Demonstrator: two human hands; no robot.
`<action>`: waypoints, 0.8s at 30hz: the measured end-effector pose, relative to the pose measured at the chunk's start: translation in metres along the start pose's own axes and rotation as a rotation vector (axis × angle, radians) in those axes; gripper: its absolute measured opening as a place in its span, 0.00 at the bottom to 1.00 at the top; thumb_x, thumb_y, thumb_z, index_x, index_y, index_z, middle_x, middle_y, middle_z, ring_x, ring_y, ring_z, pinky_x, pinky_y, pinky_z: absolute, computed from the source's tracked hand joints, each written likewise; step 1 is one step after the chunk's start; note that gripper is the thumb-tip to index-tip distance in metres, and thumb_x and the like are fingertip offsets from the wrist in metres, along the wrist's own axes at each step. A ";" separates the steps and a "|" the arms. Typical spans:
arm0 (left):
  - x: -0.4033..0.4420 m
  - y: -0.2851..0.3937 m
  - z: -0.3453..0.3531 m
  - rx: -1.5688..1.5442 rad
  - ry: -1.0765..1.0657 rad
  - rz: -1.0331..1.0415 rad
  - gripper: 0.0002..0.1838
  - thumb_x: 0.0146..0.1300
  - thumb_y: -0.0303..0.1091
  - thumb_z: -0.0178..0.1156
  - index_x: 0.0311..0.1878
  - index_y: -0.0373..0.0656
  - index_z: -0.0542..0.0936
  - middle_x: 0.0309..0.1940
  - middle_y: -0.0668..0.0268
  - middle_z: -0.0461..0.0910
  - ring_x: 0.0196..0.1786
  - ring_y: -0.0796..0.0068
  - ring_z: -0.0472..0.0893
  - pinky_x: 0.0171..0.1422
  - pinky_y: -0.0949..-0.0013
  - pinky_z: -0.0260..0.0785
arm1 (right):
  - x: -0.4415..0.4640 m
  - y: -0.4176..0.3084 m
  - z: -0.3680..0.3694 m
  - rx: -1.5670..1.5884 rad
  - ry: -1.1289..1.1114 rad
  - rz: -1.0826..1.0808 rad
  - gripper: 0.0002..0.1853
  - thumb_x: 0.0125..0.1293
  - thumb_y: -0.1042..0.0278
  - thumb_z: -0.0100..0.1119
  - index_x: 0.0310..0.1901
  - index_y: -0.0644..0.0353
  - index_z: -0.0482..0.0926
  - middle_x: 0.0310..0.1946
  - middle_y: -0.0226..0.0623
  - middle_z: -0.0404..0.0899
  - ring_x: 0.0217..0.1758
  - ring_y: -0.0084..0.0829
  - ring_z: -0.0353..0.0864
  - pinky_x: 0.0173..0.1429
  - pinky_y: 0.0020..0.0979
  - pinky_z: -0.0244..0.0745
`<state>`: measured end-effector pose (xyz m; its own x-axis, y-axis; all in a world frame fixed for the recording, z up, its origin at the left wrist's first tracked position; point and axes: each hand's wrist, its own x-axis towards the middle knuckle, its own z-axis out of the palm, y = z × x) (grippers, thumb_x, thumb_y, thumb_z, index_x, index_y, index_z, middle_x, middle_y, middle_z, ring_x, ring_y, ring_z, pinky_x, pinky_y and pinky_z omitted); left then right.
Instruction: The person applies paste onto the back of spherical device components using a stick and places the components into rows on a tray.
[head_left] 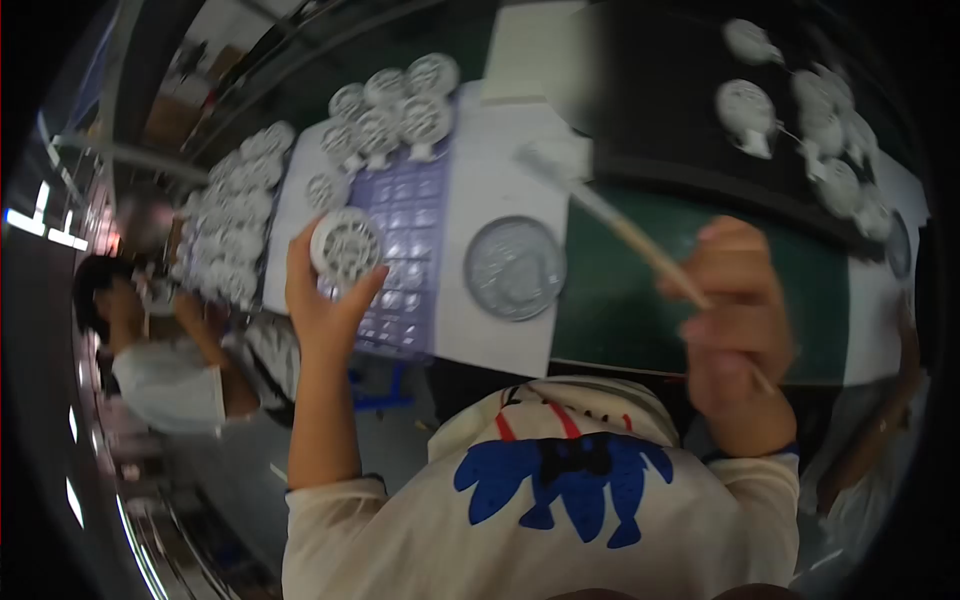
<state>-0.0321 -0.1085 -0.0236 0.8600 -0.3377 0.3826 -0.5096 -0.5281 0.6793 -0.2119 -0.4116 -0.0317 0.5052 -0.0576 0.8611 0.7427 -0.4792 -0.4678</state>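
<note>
White round part [347,243], patterned face up, sits in my left hand [328,305] over the left side of a purple tray [412,235]. From the far left: a co-worker [165,375] in a pale top has both arms lifted, and beside that person rows of similar white parts [235,220] stand crowded together. Then comes my left hand, its fingers parted just enough to grip the part by its rim, thumb on the right, the others round the left. More white pieces [390,112] cluster at the tray's far end. Right of the tray, a round dish [515,268] rests on a white sheet [487,345] on the green desk [625,310]. My right hand [740,315], blurred, has its fingers curled closed on the handle of a brush [640,243], whose bristles point away from me to the left, beyond the dish. Farther right, a dark board [655,110] carries other white units [748,112]; at the edge shows another person's arm [875,440].
</note>
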 end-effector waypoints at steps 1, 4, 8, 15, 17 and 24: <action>0.013 -0.007 -0.008 0.049 0.097 0.009 0.35 0.42 0.35 0.74 0.55 0.38 0.71 0.47 0.61 0.76 0.49 0.71 0.76 0.56 0.69 0.67 | -0.007 -0.003 0.000 -0.061 -0.015 0.078 0.13 0.70 0.55 0.40 0.41 0.50 0.74 0.40 0.42 0.77 0.41 0.35 0.74 0.55 0.48 0.61; 0.043 -0.053 -0.034 0.228 0.214 -0.003 0.35 0.41 0.37 0.75 0.54 0.38 0.71 0.47 0.60 0.78 0.49 0.68 0.77 0.55 0.67 0.67 | -0.012 0.009 0.004 -0.013 0.018 0.017 0.15 0.70 0.55 0.40 0.46 0.53 0.74 0.42 0.47 0.77 0.45 0.39 0.74 0.58 0.49 0.61; 0.061 -0.072 -0.029 0.565 0.127 0.191 0.34 0.40 0.43 0.74 0.52 0.40 0.74 0.50 0.57 0.76 0.56 0.56 0.73 0.62 0.55 0.62 | -0.004 0.015 0.008 -0.105 -0.021 0.094 0.17 0.70 0.58 0.40 0.51 0.58 0.74 0.46 0.51 0.77 0.48 0.42 0.73 0.59 0.45 0.62; 0.084 -0.084 0.006 0.629 0.050 0.404 0.30 0.40 0.46 0.74 0.47 0.43 0.78 0.65 0.59 0.64 0.74 0.49 0.53 0.71 0.34 0.39 | 0.024 0.018 -0.023 -0.532 -0.270 0.238 0.14 0.65 0.68 0.46 0.48 0.62 0.77 0.48 0.45 0.81 0.47 0.36 0.76 0.54 0.36 0.66; 0.085 -0.084 0.010 0.635 0.010 0.418 0.30 0.41 0.47 0.73 0.48 0.43 0.78 0.66 0.61 0.64 0.74 0.49 0.52 0.71 0.32 0.37 | 0.031 0.023 -0.032 -0.634 -0.247 0.269 0.14 0.63 0.70 0.48 0.48 0.61 0.77 0.48 0.43 0.81 0.48 0.36 0.76 0.55 0.36 0.65; 0.093 -0.098 0.015 0.700 0.021 0.373 0.27 0.47 0.50 0.69 0.44 0.39 0.79 0.67 0.61 0.64 0.75 0.52 0.51 0.73 0.35 0.33 | 0.034 0.074 -0.072 -1.219 -0.298 0.224 0.24 0.53 0.72 0.62 0.54 0.55 0.72 0.59 0.29 0.74 0.58 0.35 0.72 0.61 0.38 0.64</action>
<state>0.0971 -0.1001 -0.0645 0.6256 -0.5778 0.5242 -0.6570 -0.7525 -0.0454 -0.1716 -0.5123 -0.0230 0.7629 -0.1193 0.6354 -0.1749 -0.9843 0.0251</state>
